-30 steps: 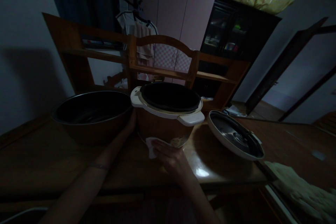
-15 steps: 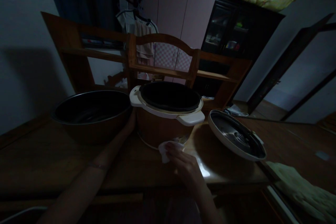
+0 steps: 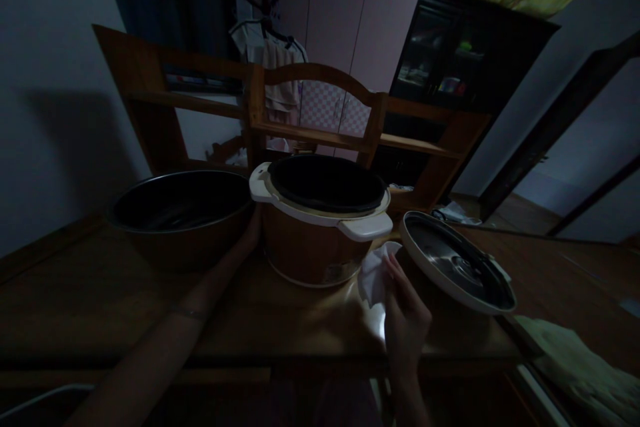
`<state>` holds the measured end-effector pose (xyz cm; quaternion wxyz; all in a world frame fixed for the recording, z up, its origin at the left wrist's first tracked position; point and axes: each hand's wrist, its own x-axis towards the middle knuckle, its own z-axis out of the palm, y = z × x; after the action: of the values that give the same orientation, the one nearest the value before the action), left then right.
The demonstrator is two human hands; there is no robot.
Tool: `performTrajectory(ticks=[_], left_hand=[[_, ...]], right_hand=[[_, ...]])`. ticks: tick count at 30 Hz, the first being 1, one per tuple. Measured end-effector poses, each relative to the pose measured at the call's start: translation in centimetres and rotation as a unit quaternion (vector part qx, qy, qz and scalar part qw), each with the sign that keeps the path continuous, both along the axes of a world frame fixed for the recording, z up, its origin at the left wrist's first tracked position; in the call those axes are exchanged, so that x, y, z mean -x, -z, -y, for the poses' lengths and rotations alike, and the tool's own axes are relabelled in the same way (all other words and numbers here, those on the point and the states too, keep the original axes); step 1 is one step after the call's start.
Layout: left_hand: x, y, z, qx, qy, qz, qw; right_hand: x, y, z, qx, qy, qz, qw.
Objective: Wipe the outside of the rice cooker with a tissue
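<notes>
A rice cooker body point(image 3: 305, 247) with a white rim and white side handles stands on the wooden desk, its dark inside open to the top. My left hand point(image 3: 253, 230) rests against its left side, below the handle; the fingers are hidden behind the cooker. Pinched in my right hand point(image 3: 406, 303) is a crumpled white tissue point(image 3: 373, 277), held off the cooker's lower right side. A label patch point(image 3: 340, 272) shows low on the cooker's front. To the right, the cooker's lid point(image 3: 457, 263) lies with its metal inner face up.
Left of the cooker sits a large dark bowl point(image 3: 175, 240), close to my left forearm. A wooden shelf rack point(image 3: 315, 133) rises along the desk's back. Pale green cloth point(image 3: 575, 353) lies at the lower right, beyond the desk edge point(image 3: 320, 355).
My right hand has moved right with the tissue, from the cooker's lower front to beside it, uncovering the label patch. The left hand stays at the cooker's side.
</notes>
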<state>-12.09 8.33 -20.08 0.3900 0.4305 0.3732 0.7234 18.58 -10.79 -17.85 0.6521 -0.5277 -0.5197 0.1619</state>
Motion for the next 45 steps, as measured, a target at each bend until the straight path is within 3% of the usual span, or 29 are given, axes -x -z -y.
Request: performTrajectory(ticks=[4,9,19,26,32,36,40,45], left_hand=[[0.0,0.1,0.0,0.001,0.006,-0.005,1.000],[0.2,0.5,-0.3,0.026,0.014,0.002,1.000],[0.2,0.8,-0.2,-0.002,-0.001,0.000,1.000],[0.5,1.1,-0.6,-0.002,-0.001,-0.008,1.000],[0.5,1.1,-0.4,0.007,0.003,-0.006,1.000],[0.5,1.2,-0.5,0.013,0.027,-0.005,1.000],[0.5,1.1,-0.7,0.008,0.012,0.004,1.000],[0.3,0.7,-0.7,0.013,0.007,0.008,1.000]], right_hand=[[1.1,0.2,-0.8,0.019,-0.015,-0.023,0.999],[2.2,1.7,-1.3,0.031,-0.073,0.017,0.997],[4.1,3.6,-0.7,-0.022,-0.039,0.095,0.994],[4.1,4.2,0.2,-0.004,-0.072,0.115,0.991],[3.6,2.4,0.5,0.064,-0.027,-0.023,0.997],[2.6,0.0,-1.2,0.033,0.018,-0.091,0.995],[2.2,-1.5,-4.0,-0.013,0.022,-0.085,0.996],[3.2,-1.1,-5.8,-0.019,0.025,-0.032,0.999]])
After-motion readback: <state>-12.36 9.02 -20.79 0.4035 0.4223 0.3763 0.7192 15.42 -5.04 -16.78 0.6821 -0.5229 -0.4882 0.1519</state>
